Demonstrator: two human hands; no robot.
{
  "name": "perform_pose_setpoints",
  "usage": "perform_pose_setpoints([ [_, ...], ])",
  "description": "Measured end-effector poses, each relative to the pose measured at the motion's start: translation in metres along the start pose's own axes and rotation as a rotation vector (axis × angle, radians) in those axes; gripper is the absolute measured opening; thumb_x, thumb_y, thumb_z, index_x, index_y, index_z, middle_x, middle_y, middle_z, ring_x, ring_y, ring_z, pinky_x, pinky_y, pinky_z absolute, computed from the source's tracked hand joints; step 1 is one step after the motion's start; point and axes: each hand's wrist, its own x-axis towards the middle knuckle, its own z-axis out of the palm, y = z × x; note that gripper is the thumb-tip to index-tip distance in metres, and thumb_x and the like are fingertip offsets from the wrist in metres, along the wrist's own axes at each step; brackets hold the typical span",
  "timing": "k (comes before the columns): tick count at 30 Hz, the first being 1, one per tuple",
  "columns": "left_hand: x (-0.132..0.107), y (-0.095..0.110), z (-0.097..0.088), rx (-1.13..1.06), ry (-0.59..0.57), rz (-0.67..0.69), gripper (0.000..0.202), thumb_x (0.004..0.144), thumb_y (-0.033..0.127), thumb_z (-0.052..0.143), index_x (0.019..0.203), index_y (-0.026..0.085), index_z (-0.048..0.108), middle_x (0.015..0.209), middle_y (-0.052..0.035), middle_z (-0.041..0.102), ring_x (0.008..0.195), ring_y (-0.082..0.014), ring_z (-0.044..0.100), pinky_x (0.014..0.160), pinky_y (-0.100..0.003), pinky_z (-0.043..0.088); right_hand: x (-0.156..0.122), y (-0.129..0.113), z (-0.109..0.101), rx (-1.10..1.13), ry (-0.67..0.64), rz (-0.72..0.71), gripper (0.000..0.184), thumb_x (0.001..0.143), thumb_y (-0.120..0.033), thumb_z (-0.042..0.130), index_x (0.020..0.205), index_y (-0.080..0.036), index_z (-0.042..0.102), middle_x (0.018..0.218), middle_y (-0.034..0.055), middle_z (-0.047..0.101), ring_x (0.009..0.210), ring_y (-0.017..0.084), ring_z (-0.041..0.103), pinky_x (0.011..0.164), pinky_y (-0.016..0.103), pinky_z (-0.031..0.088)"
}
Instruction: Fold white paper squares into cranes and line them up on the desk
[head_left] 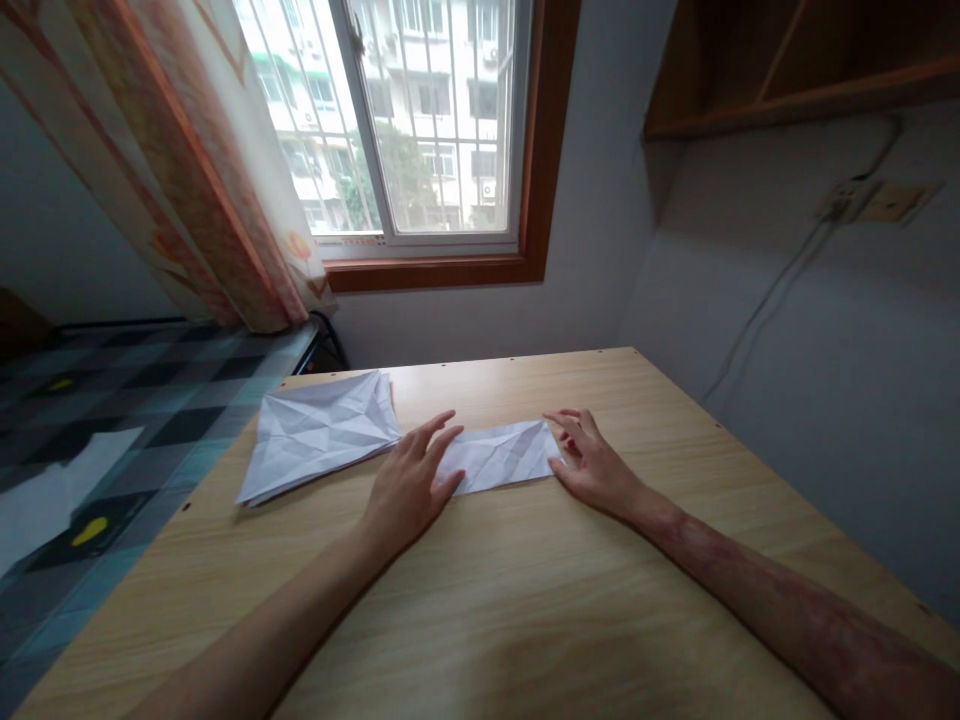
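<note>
A small folded, creased white paper (501, 455) lies flat on the wooden table (525, 600), between my two hands. My left hand (411, 482) rests on its left end with fingers stretched out flat. My right hand (591, 460) touches the paper's right end, fingers apart and slightly curled, holding nothing. A stack of larger crumpled white sheets (319, 430) lies to the left of my left hand, near the table's far left corner.
The table stands against a white wall on the right, with a cable and socket (855, 200) above. A window (420, 120) and curtain (195, 160) are behind. A bed with a checked cover (97, 430) lies left of the table.
</note>
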Motion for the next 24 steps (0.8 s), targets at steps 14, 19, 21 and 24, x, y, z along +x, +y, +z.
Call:
perform_pose_setpoints([
  [14,0.007,0.005,-0.003,-0.154,-0.352,0.15,0.059,0.106,0.048,0.067,0.16,0.025,0.061,0.165,-0.0132,0.062,0.153,-0.0346,0.059,0.127,-0.056,0.05,0.002,-0.016,-0.007,-0.26,-0.319,-0.174,0.061,0.103,-0.045,0.073,0.159,-0.025,0.061,0.168,0.0141,0.057,0.156,0.035,0.053,0.133,0.06,0.035],
  [19,0.007,0.007,-0.003,-0.152,-0.289,0.155,0.044,0.107,0.043,0.068,0.146,0.023,0.072,0.153,-0.0131,0.071,0.143,-0.0333,0.068,0.12,-0.052,0.058,0.002,-0.016,-0.005,-0.265,-0.277,-0.201,0.057,0.103,-0.045,0.073,0.155,-0.022,0.065,0.164,0.0151,0.062,0.152,0.036,0.058,0.13,0.058,0.041],
  [21,0.006,0.008,-0.004,-0.153,-0.276,0.162,0.04,0.107,0.041,0.068,0.143,0.023,0.073,0.151,-0.0131,0.073,0.14,-0.0329,0.07,0.119,-0.051,0.059,0.002,-0.018,-0.005,-0.255,-0.253,-0.215,0.055,0.104,-0.046,0.072,0.153,-0.022,0.067,0.161,0.0153,0.064,0.149,0.036,0.06,0.128,0.057,0.044],
  [24,0.004,0.009,-0.005,-0.132,-0.263,0.157,0.037,0.109,0.04,0.065,0.139,0.023,0.075,0.147,-0.0132,0.076,0.137,-0.0332,0.073,0.117,-0.051,0.061,0.002,-0.021,-0.005,-0.254,-0.226,-0.219,0.05,0.106,-0.046,0.07,0.149,-0.021,0.07,0.157,0.0155,0.068,0.146,0.036,0.063,0.125,0.056,0.048],
])
